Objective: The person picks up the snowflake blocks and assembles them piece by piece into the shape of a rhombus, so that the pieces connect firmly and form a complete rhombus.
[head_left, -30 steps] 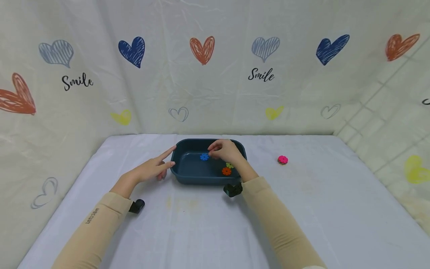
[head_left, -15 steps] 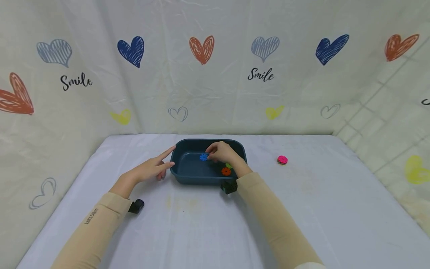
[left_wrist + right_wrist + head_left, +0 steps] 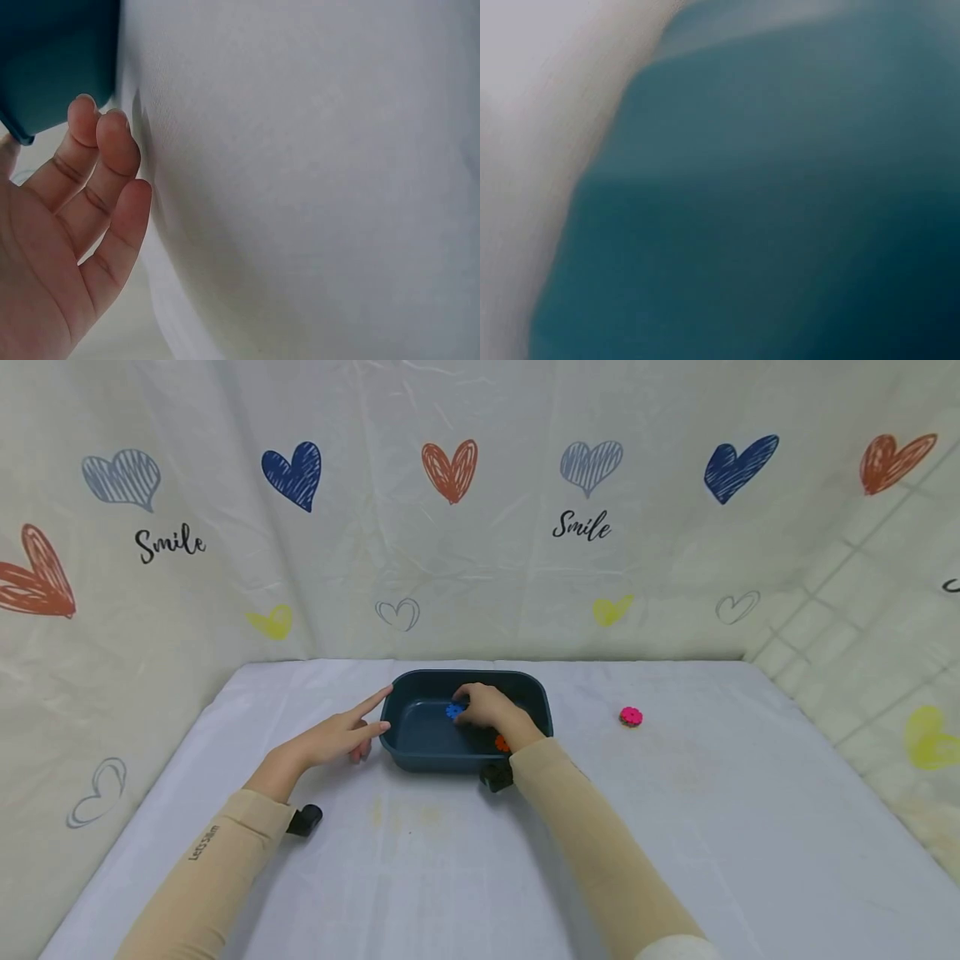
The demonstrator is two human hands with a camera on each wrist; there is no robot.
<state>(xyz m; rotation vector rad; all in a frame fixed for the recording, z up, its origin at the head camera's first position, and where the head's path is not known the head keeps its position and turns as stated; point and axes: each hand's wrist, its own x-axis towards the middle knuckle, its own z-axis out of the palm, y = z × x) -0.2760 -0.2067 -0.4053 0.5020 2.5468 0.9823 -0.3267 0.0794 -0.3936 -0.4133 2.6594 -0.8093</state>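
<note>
In the head view, a dark blue-green rectangular basin (image 3: pixel 438 762) stands on the white-covered table. My left hand (image 3: pixel 333 739) reaches its left end, with index finger and thumb stretched out and spread against the rim. The left wrist view shows the other fingers of that hand (image 3: pixel 82 202) loosely bent beside the basin wall (image 3: pixel 64 67). My right hand (image 3: pixel 486 706) is inside the basin, finger and thumb on either side of a blue flower-shaped piece (image 3: pixel 453 711). Whether they pinch it is unclear. An orange flower-shaped piece (image 3: pixel 502 743) lies partly hidden under that wrist.
A pink flower-shaped piece (image 3: pixel 632 716) lies on the table right of the basin, seemingly on top of another piece. Black wrist cameras (image 3: pixel 304 820) hang under both forearms. A cloth backdrop with hearts rises behind the table. The right wrist view holds only blurred basin wall (image 3: pixel 742 225).
My right hand has moved left and lower into the basin, to the blue piece, and its finger and thumb have spread. A green piece is now covered by it. My left hand stays put.
</note>
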